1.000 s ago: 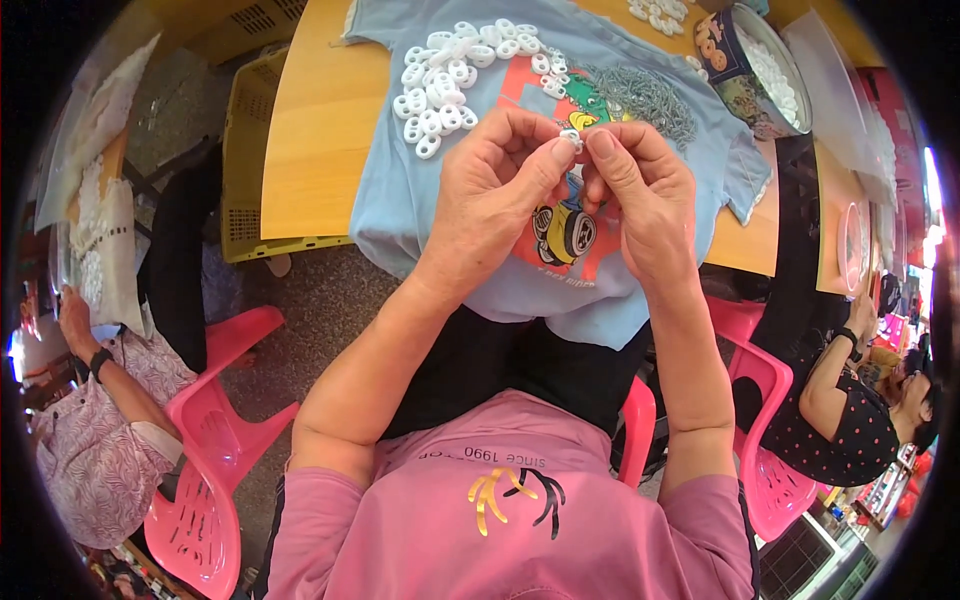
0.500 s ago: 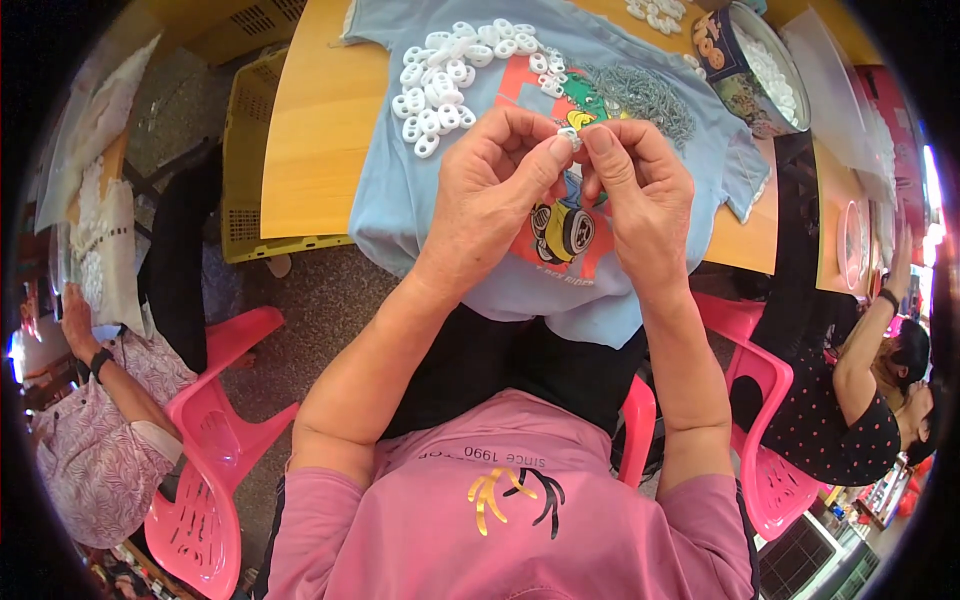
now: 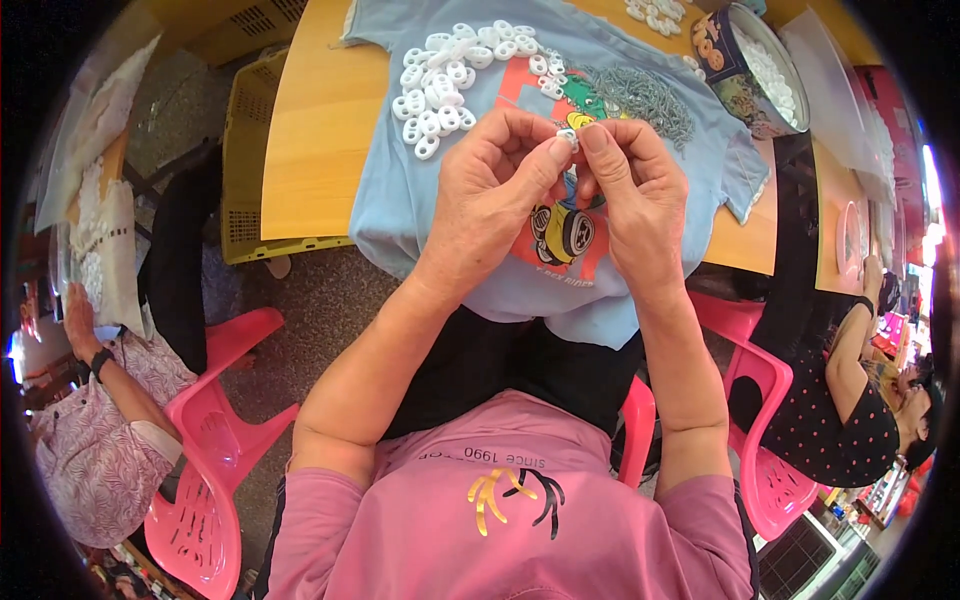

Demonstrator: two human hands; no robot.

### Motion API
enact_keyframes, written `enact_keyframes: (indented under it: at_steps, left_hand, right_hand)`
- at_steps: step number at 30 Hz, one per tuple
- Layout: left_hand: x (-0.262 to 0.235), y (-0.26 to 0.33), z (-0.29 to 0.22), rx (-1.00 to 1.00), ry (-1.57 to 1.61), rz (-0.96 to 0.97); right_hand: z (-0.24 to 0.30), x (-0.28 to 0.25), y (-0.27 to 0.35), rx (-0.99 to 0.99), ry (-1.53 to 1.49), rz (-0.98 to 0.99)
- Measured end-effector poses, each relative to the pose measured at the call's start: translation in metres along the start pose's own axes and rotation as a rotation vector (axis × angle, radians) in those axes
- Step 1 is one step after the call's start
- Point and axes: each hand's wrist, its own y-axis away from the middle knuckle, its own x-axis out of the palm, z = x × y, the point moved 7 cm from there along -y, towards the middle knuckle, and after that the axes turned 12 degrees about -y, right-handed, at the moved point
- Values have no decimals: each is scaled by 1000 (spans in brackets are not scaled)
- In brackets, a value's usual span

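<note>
Over a light blue T-shirt (image 3: 400, 215) spread on the table, my two hands meet fingertip to fingertip. A small white plastic piece (image 3: 568, 137) is pinched between the thumb and fingers of my left hand (image 3: 487, 190). My right hand (image 3: 634, 195) is closed in a pinch right against it; what its fingertips hold is hidden. Beyond my left hand lies a pile of white oval plastic pieces with two holes (image 3: 440, 85). A heap of small grey metal parts (image 3: 645, 100), maybe springs or links, lies beyond my right hand.
A round tin (image 3: 745, 70) of white pieces stands at the far right, near more loose white pieces (image 3: 655, 14). A yellow crate (image 3: 248, 150) is left of the wooden table (image 3: 315, 130). People sit on pink chairs (image 3: 215, 440) at both sides.
My right hand has shifted slightly left, its fingers still at the white piece. My left hand is almost unmoved. The person at the right has lowered an arm.
</note>
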Motion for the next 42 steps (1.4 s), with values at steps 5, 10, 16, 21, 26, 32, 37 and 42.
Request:
enact_keyframes:
  at_steps: [5, 10, 16, 21, 26, 32, 37, 42]
  left_hand:
    - [-1, 0, -1, -2, -7, -18]
    - [-1, 1, -2, -13, -10, -24]
    - [-1, 2, -1, 9, -1, -89]
    - [-2, 0, -1, -2, 52, -84]
    - [-1, -2, -2, -19, 23, -13]
    - [0, -3, -2, -34, 15, 26]
    - [1, -2, -3, -59, 17, 54]
    - [1, -1, 0, -92, -6, 50]
  right_hand:
    - [1, 2, -1, -29, 24, 11]
    - [3, 4, -1, -56, 54, 5]
    - [-3, 10, -5, -41, 24, -24]
    - [-2, 6, -14, 39, -68, 43]
    - [14, -6, -19, -9, 212, 238]
    - [53, 13, -17, -671, 750, 518]
    - [55, 17, -19, -664, 730, 624]
    - [46, 19, -19, -622, 662, 679]
